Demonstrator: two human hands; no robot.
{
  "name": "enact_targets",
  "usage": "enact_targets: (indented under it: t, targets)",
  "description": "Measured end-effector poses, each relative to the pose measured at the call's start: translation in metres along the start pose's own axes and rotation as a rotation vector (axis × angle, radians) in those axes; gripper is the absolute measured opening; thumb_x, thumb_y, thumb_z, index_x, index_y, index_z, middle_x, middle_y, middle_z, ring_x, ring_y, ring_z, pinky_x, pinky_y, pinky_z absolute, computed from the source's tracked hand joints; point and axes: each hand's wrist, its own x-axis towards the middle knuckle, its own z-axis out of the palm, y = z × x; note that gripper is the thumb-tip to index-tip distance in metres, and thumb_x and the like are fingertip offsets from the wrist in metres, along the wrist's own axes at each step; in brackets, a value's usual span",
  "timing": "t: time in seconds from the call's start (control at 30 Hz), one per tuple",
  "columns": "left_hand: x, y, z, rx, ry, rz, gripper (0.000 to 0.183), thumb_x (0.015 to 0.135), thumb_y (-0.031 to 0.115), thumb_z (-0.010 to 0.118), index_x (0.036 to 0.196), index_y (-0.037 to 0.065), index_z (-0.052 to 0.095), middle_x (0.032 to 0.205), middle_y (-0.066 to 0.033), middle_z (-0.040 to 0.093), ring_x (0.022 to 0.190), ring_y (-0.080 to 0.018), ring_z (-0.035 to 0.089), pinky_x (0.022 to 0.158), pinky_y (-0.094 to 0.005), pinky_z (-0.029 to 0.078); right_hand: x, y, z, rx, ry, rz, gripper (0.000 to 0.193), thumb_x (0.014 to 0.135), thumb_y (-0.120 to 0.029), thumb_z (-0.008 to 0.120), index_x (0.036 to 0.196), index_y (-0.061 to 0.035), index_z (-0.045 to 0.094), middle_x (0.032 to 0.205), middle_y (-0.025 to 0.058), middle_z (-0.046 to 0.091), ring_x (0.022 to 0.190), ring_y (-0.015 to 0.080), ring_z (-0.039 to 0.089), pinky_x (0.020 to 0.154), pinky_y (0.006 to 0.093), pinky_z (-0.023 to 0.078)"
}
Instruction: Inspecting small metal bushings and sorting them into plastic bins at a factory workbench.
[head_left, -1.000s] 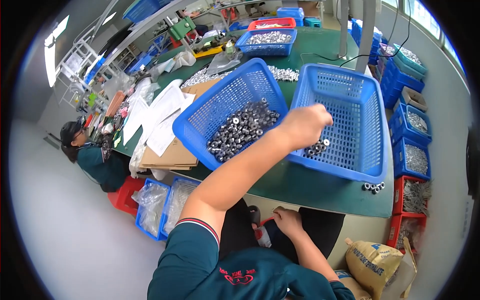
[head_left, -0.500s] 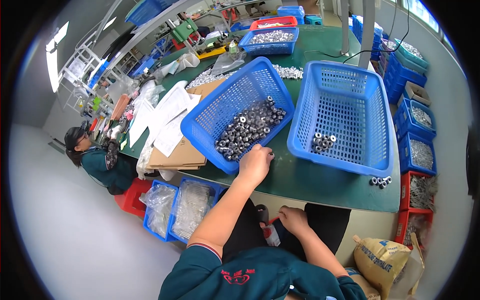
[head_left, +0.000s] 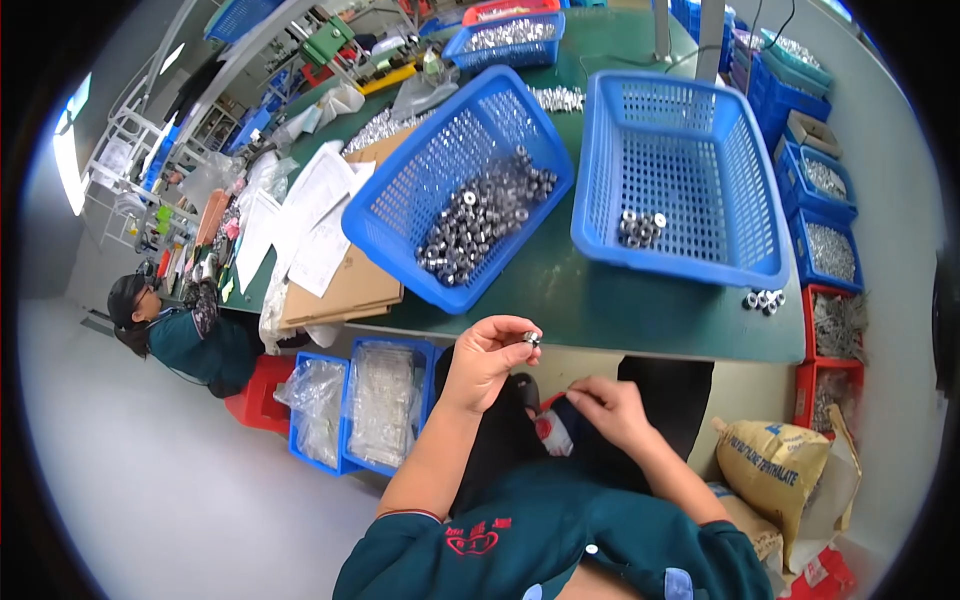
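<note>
My left hand point(head_left: 485, 365) pinches a small metal roller-like part point(head_left: 532, 340), shiny with dark areas, just off the table's front edge. Low over my lap, my right hand point(head_left: 615, 412) has thumb and forefinger pressed together; what they hold, if anything, is too small to make out. Beyond the left hand, a blue perforated basket point(head_left: 395, 195) lies askew with a heap of similar dark-and-silver parts point(head_left: 470, 230) in it. To its right stands a second blue basket point(head_left: 690, 266), with a small cluster of these parts point(head_left: 640, 230) in its near left corner.
Several loose parts point(head_left: 765, 300) lie by the green table's point(head_left: 560, 325) right front corner. Cardboard point(head_left: 345, 295) and papers point(head_left: 325, 245) sit left of the baskets. Stacked bins point(head_left: 828, 255) line the right wall. Sacks point(head_left: 770, 460) stand at lower right. A co-worker point(head_left: 190, 340) sits at left.
My left hand has drawn back from the left basket's near rim toward me, with the metal part now plainly visible in its fingers. My right hand has risen slightly.
</note>
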Motion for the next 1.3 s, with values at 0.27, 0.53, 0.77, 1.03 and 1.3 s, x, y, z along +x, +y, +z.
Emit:
enact_targets:
  t: [0.27,0.53,0.77,1.03,1.3]
  targets:
    - [-0.046,-0.017,-0.004,-0.177,0.029,-0.161,0.022,0.085,-0.002,0.065,0.106,0.000,0.065,0.098,-0.0125,0.067,0.081,-0.0195,0.065,0.071,-0.0320,0.055,0.014,-0.071,-0.007,-0.122,0.040,-0.335,0.007,0.082,-0.005,0.069,0.087,-0.0050,0.064,0.066,0.0074,0.065,0.057,0.0229,0.065,0.048,0.0301,0.048]
    - [-0.062,-0.013,-0.007,0.089,0.018,-0.131,0.022,0.083,-0.007,0.064,0.106,-0.003,0.065,0.097,-0.0113,0.067,0.082,-0.0183,0.067,0.074,-0.0308,0.056,0.005,-0.071,0.004,-0.208,0.064,-0.363,0.007,0.082,-0.005,0.068,0.084,-0.0059,0.062,0.062,0.0063,0.062,0.053,0.0212,0.063,0.045,0.0300,0.046]
    - [-0.062,-0.011,-0.004,0.418,-0.050,-0.001,0.022,0.085,-0.010,0.062,0.105,-0.005,0.066,0.103,-0.0105,0.064,0.085,-0.0164,0.067,0.077,-0.0281,0.057,-0.001,-0.070,0.006,-0.244,-0.022,-0.312,0.007,0.085,-0.009,0.067,0.083,-0.0059,0.061,0.058,0.0052,0.057,0.048,0.0196,0.058,0.044,0.0305,0.044]
    - [-0.062,-0.015,-0.006,0.246,0.060,-0.065,0.023,0.083,-0.008,0.063,0.105,-0.001,0.066,0.101,-0.0103,0.065,0.088,-0.0166,0.066,0.076,-0.0280,0.056,0.008,-0.067,-0.004,0.727,-0.342,0.588,0.021,0.096,-0.020,0.058,0.089,0.0000,0.062,0.060,0.0014,0.056,0.051,0.0072,0.053,0.048,0.0233,0.041]
    - [-0.058,-0.020,-0.009,-0.380,0.140,-0.263,0.017,0.086,-0.001,0.061,0.102,0.005,0.063,0.098,-0.0113,0.065,0.086,-0.0209,0.064,0.074,-0.0308,0.052,0.002,-0.073,0.007,0.267,-0.157,0.239,0.018,0.093,-0.018,0.063,0.091,-0.0006,0.064,0.058,0.0018,0.057,0.051,0.0088,0.055,0.047,0.0255,0.042]
